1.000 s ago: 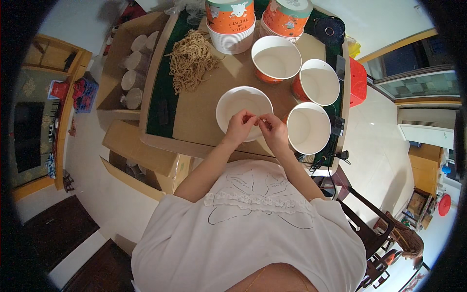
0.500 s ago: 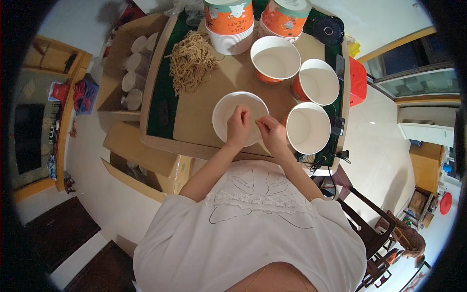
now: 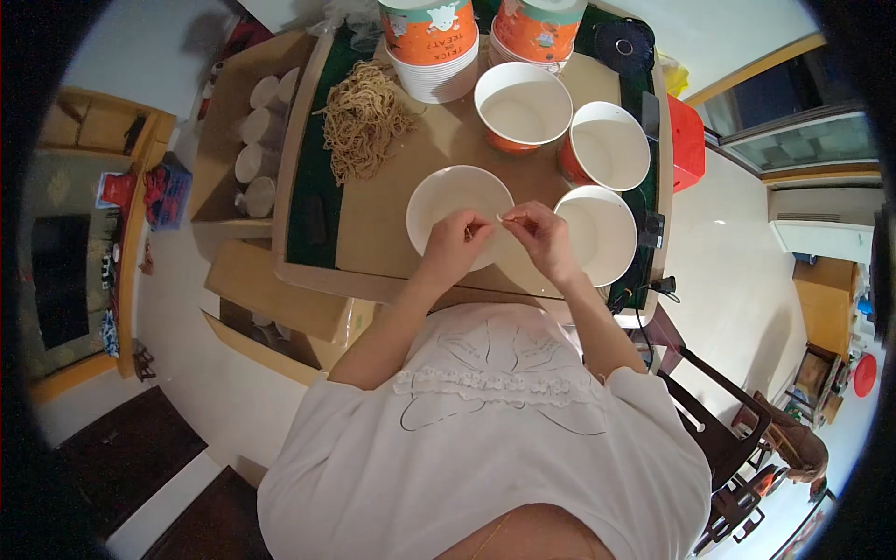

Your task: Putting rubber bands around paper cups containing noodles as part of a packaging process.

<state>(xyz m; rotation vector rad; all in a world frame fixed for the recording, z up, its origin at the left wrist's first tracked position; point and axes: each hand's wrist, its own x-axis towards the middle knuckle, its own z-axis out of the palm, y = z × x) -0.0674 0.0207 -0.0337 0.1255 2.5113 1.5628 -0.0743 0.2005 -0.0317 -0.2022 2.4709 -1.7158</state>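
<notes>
Fingertip control matters most: the left hand (image 3: 455,245) and the right hand (image 3: 544,241) face each other over the right part of a white-lined bucket (image 3: 450,193), which stands on the tabletop (image 3: 322,276) near the middle of its near edge. Both hands have thumb and fingers drawn into a pinch, tips just apart. A thin pale bit seems to show at the right tips, but it is too small to tell whether either pinch holds a strand, or whether the left hand touches the rim.

For work this fine, a short grip close to the tips should guide better than a long one, and light, even pressure better than a hard squeeze. Resting the left wrist on the tabletop's near edge might steady it. The bucket looks light, so a sideways bump could slide it, and a second bucket (image 3: 603,233) toward the near right corner leaves the right hand little room. Tan cord (image 3: 364,121) lies heaped toward the far left corner, well apart.
</notes>
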